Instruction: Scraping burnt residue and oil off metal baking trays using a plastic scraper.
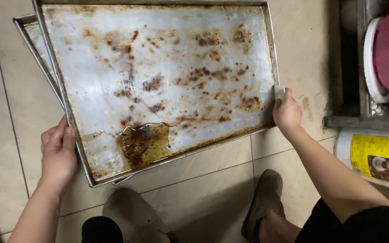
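Metal baking tray (158, 85) greasy | left hand (58, 153) fingers grip its left rim | right hand (287, 112) fingers clasp right rim

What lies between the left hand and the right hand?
In the head view, the dirty baking tray spans the stretch between the left hand and the right hand, with brown greasy liquid pooled near its lower edge.
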